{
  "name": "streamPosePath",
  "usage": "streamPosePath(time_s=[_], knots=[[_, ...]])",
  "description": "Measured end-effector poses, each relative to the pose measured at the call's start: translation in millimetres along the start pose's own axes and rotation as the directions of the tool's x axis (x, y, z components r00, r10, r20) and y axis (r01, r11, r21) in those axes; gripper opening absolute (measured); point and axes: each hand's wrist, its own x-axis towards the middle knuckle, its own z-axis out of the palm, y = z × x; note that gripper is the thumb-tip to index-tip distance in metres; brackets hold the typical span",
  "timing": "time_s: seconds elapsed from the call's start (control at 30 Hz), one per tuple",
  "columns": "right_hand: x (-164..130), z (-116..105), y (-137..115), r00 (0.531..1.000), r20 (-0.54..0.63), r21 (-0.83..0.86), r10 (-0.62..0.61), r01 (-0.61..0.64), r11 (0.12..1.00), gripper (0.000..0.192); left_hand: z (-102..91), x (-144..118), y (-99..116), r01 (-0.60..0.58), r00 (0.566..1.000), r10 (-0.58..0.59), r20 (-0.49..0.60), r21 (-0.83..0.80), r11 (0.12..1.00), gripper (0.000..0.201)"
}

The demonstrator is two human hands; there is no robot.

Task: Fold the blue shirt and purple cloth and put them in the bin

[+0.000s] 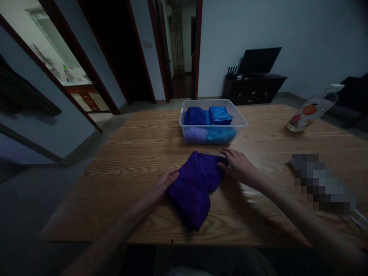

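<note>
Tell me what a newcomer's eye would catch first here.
Probably the vivid purple cloth at the wooden table's near side, between the left hand and right hand. Next, the clear plastic bin just beyond, holding folded blue cloths. Then the bottle toward the right.

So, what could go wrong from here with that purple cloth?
The purple cloth lies in uneven, angled folds, with the left hand and right hand at its edges, so a tug might pull it askew. Its nearest corner sits close to the front edge of the table, so it could slip over if dragged that way. A careless reach forward might bump the clear bin behind it.
</note>
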Motion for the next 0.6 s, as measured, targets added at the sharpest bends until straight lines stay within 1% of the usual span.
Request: streamPosePath(time_s=[0.07,0.13,0.2,0.23,0.3,0.37,0.4,0.47,0.5,0.53,0.57,0.6], knots=[[-13.2,14.2,22.8,1.000,0.023,-0.044,0.008,-0.007,0.999,0.059,0.8,8.3,-5.9,-0.036,0.999,0.036,0.005,0.145,0.989,0.064],[-19.8,19.5,30.6,0.999,0.041,0.027,-0.011,0.010,1.000,0.055,-2.9,15.3,-3.9,-0.036,0.999,0.024,0.047,0.260,0.965,0.066],[-19.7,15.7,28.2,0.996,0.068,0.173,-0.053,0.040,0.984,0.047,-12.1,17.8,7.2,-0.008,0.995,-0.026,0.099,0.332,0.943,0.062],[-18.4,11.5,25.3,0.993,0.097,0.264,-0.064,0.036,0.964,0.043,-18.4,16.8,15.6,0.011,0.992,-0.055,0.116,0.350,0.937,0.059],[-15.8,1.2,19.8,0.985,0.171,0.444,-0.039,-0.042,0.895,0.038,-32.9,10.1,35.4,0.030,0.991,-0.073,0.109,0.358,0.933,0.056],[-16.3,-10.2,16.0,0.973,0.223,0.586,0.052,-0.177,0.791,0.036,-48.9,-1.1,54.6,0.059,0.995,-0.082,0.056,0.333,0.941,0.057],[-18.0,-16.5,14.8,0.967,0.230,0.650,0.106,-0.234,0.723,0.037,-57.2,-7.3,62.5,0.076,0.996,-0.086,0.022,0.303,0.950,0.059],[-23.3,-31.9,13.4,0.952,0.212,0.764,0.222,-0.303,0.569,0.039,-73.0,-18.0,73.2,0.099,0.995,-0.091,-0.049,0.211,0.973,0.061],[-26.1,-41.3,13.4,0.937,0.200,0.805,0.285,-0.323,0.498,0.040,-80.0,-21.5,76.0,0.109,0.992,-0.097,-0.079,0.161,0.981,0.061],[-28.5,-51.7,14.0,0.918,0.183,0.830,0.351,-0.336,0.445,0.041,-86.1,-23.1,77.2,0.120,0.989,-0.107,-0.104,0.121,0.985,0.062],[-30.3,-62.7,15.7,0.896,0.164,0.837,0.412,-0.348,0.422,0.042,-91.0,-22.4,76.7,0.134,0.985,-0.121,-0.126,0.096,0.986,0.062],[-31.1,-73.5,18.4,0.877,0.142,0.824,0.458,-0.361,0.437,0.043,-94.5,-19.3,74.7,0.149,0.981,-0.135,-0.142,0.096,0.984,0.062]])
